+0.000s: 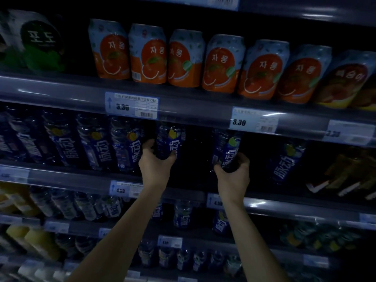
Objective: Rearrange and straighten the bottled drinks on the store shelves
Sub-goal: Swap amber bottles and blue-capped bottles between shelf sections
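Observation:
On the dim middle shelf stands a row of blue-labelled drink bottles. My left hand (pixel 155 161) grips the lower part of one blue bottle (pixel 169 140) near the centre. My right hand (pixel 234 171) grips the base of a second blue bottle (pixel 226 148), a dark gap apart to the right. Several matching bottles (pixel 95 143) line the shelf to the left. Another blue bottle (pixel 286 161) stands alone farther right. The caps are hidden behind the shelf rail above.
Orange-and-blue drink cans (pixel 147 54) fill the shelf above, with a green pack (pixel 38 41) at far left. Price tags (pixel 131 105) sit on the shelf rails. Lower shelves hold more bottles (pixel 182 214) and yellow drinks (pixel 30 241). Brown packets (pixel 350 174) lie at right.

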The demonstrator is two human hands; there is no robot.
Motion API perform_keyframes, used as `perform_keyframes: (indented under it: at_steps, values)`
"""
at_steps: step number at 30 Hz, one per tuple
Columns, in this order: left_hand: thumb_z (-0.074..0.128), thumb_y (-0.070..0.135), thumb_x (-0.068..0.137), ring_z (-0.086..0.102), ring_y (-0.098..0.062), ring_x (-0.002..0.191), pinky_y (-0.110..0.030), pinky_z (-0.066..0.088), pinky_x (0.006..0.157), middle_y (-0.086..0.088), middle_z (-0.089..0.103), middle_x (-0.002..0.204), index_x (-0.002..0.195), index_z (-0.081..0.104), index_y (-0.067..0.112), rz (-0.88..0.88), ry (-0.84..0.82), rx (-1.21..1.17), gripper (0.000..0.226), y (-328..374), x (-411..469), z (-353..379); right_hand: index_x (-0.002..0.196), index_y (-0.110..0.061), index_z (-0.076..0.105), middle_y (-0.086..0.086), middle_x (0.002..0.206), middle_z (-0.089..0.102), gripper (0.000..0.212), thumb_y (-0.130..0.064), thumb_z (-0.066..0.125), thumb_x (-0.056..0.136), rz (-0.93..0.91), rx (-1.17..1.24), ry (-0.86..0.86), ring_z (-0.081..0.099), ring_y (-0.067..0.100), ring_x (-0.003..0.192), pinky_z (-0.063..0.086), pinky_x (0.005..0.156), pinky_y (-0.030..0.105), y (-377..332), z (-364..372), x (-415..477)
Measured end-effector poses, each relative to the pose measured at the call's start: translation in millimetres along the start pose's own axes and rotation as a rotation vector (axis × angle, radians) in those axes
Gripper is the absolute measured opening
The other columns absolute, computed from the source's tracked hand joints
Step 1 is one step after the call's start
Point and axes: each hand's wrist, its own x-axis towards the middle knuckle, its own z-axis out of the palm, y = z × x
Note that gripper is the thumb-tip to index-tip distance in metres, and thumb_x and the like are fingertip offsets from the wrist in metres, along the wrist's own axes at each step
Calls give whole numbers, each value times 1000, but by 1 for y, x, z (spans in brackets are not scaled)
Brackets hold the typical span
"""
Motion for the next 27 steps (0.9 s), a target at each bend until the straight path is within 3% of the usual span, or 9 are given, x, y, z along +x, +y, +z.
perform_keyframes:
  at_steps: [9, 12, 16, 21, 27]
  values:
    - [76, 24, 80, 46, -3, 99, -18, 38, 84, 13, 46, 111, 137, 39, 16, 68, -41, -4, 68, 0, -21, 7, 126, -20, 42, -14, 100, 58, 66, -18, 81, 73, 17, -13, -37, 57, -6, 85, 42, 62, 0, -3, -4, 0]
    - [76, 25, 80, 45, -1, 100, -16, 38, 83, 14, 45, 112, 137, 40, 16, 96, -50, 3, 69, 0, -28, 11, 130, -22, 39, -5, 114, 58, 72, -23, 82, 73, 23, -12, -57, 59, 1, 95, 43, 72, 5, -5, -5, -4]
    - [76, 25, 80, 45, -2, 103, -15, 38, 84, 15, 45, 115, 138, 39, 17, 107, -80, -10, 69, 2, -34, 14, 137, -17, 44, -2, 128, 45, 75, -32, 81, 73, -63, -137, -76, 49, 11, 115, 41, 95, 21, -5, -6, -7]
    - [76, 25, 80, 45, -1, 103, -1, 37, 69, 15, 45, 115, 137, 40, 18, 120, -102, -11, 67, 1, -39, 16, 134, -12, 49, 2, 130, 43, 71, -35, 80, 75, -97, -217, -80, 48, 17, 119, 40, 97, 23, -7, -7, -10]
    - [76, 24, 80, 46, -1, 104, 2, 37, 68, 18, 46, 111, 136, 41, 19, 130, -145, -26, 66, -1, -43, 23, 134, -11, 47, 3, 130, 41, 72, -38, 78, 76, -104, -240, -91, 47, 18, 120, 42, 98, 24, -9, -8, -13]
